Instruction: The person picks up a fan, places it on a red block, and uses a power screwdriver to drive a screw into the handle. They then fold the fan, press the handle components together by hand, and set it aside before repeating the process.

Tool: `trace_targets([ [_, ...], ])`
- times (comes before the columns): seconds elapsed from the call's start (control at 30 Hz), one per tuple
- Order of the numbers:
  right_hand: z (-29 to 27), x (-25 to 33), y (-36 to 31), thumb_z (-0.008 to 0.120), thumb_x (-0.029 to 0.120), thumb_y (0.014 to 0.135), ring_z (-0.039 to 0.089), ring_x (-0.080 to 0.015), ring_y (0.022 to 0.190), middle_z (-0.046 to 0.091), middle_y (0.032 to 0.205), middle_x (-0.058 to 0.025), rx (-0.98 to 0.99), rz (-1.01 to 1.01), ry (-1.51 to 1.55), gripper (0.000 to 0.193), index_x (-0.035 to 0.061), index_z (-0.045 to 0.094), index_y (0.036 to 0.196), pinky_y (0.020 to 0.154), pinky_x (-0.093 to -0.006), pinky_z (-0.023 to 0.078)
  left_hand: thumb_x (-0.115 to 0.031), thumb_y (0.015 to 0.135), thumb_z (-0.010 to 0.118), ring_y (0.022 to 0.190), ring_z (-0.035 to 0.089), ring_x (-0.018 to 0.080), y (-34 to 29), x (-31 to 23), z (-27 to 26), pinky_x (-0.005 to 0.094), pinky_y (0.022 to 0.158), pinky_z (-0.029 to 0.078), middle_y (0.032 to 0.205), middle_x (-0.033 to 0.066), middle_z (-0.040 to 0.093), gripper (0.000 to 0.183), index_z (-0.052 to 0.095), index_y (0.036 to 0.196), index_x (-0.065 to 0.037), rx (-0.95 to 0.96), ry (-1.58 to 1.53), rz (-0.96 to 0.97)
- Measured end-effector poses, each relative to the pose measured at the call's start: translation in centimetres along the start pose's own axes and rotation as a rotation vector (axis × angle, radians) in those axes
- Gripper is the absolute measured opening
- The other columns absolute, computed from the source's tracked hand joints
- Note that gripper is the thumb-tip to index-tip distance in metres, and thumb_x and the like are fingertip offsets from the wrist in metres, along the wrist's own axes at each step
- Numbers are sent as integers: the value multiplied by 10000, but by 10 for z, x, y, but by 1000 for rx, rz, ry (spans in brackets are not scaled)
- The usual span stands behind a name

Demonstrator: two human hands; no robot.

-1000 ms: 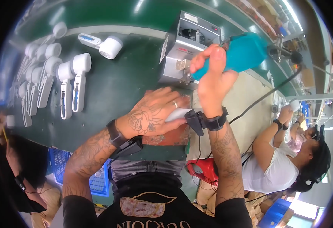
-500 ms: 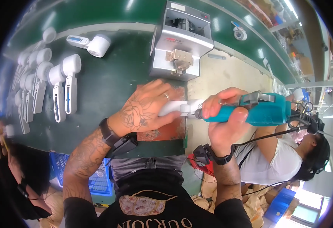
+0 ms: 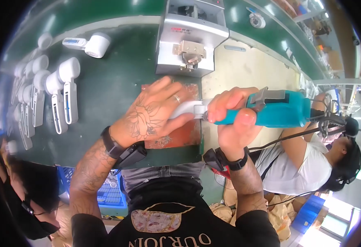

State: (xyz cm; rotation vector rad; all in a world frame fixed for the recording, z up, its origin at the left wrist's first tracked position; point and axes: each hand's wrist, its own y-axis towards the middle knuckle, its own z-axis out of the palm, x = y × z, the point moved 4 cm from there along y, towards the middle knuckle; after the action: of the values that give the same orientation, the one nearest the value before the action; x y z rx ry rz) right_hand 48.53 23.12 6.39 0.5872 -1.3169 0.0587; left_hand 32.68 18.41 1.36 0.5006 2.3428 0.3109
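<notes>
My left hand (image 3: 149,113) is closed around the handle of a white shower head (image 3: 184,109), pressing it down on a reddish-brown mat at the bench edge. Its round end is mostly hidden behind my right hand. My right hand (image 3: 238,119) grips a teal electric screwdriver (image 3: 281,109) held almost level, with a metal lever on its side and a cable at its rear. The screwdriver's tip (image 3: 205,116) meets the joint between handle and head; whether it sits in a screw I cannot tell.
Several similar white shower heads (image 3: 69,90) stand in a group on the left of the green bench; another (image 3: 96,45) lies apart behind them. A grey metal machine (image 3: 192,41) stands beyond my hands. To the right a co-worker in a white shirt (image 3: 295,164) sits close. A blue crate (image 3: 112,191) is below.
The whole view has shifted slightly, with the bench higher in the picture. My right hand and the screwdriver have moved closer to the shower head's joint, now covering more of its round end.
</notes>
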Motion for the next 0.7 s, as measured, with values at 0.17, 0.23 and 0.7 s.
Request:
trace_targets([
  [0.17, -5, -6, 1, 681, 378, 890, 516, -245, 515, 519, 624, -120, -13, 31, 134, 407, 12, 503, 888, 476, -371, 443, -264, 848, 719, 936, 541, 278, 3, 1, 3, 412, 768, 486, 1020, 73, 590, 438, 626, 1230, -71, 13, 33, 10],
  [0.23, -7, -8, 2, 700, 377, 875, 538, -258, 526, 549, 626, -136, -21, 47, 155, 417, 0, 522, 860, 484, -372, 452, -264, 849, 718, 935, 540, 279, 5, 0, 1, 412, 769, 487, 1020, 74, 590, 440, 627, 1234, -74, 21, 49, 13],
  [0.7, -40, 34, 6, 467, 690, 956, 514, -164, 562, 544, 674, -46, -259, -135, 473, 632, 72, 581, 1028, 507, -302, 431, -110, 801, 709, 920, 620, 291, -29, -45, 2, 398, 785, 526, 1010, 85, 627, 228, 629, 1014, -100, 2, 279, 238],
])
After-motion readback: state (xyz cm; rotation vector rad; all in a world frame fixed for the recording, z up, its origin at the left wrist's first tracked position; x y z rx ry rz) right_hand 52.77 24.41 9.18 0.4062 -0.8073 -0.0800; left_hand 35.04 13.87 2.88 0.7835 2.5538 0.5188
